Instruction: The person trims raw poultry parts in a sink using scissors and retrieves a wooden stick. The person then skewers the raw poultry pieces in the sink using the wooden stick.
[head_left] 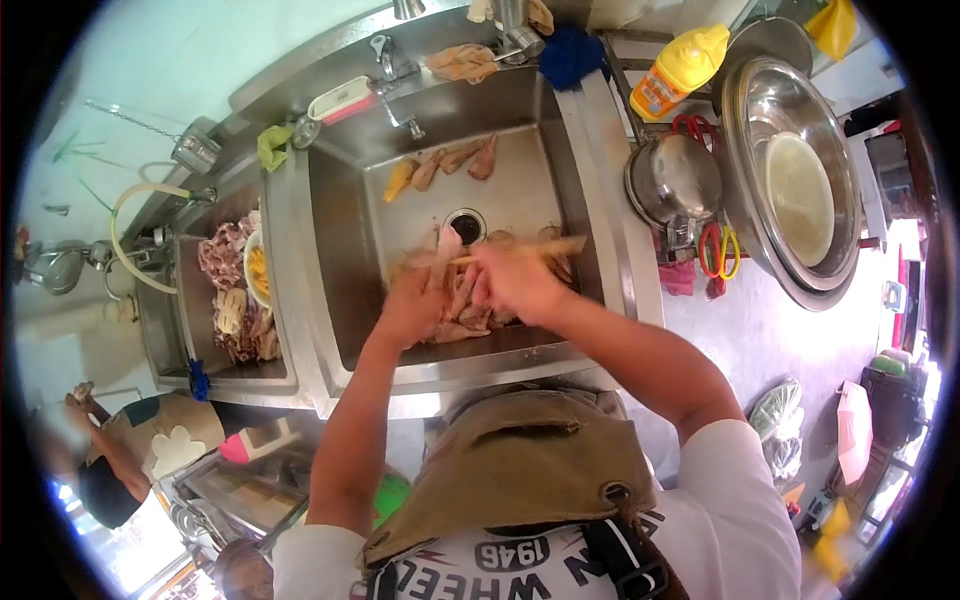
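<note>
In the steel sink (340, 200), my left hand (412, 308) is closed round a pale poultry leg (447, 245), whose end points up toward the drain. My right hand (515, 282), blurred by motion, grips a light tan, stick-like tool (563, 246) that crosses near the leg. Its exact kind is unclear. Beneath both hands lies a pile of raw poultry legs (462, 330), partly hidden by them. Several more poultry legs (455, 160) lie in a row at the far side of the sink, beyond the drain (465, 226).
A smaller sink on the left holds raw meat pieces (228, 255) and a white bowl (253, 270). On the right are a yellow bottle (680, 70), a lidded pot (675, 180), large metal basins (740, 130) and scissors (710, 250). Another person (110, 450) stands at lower left.
</note>
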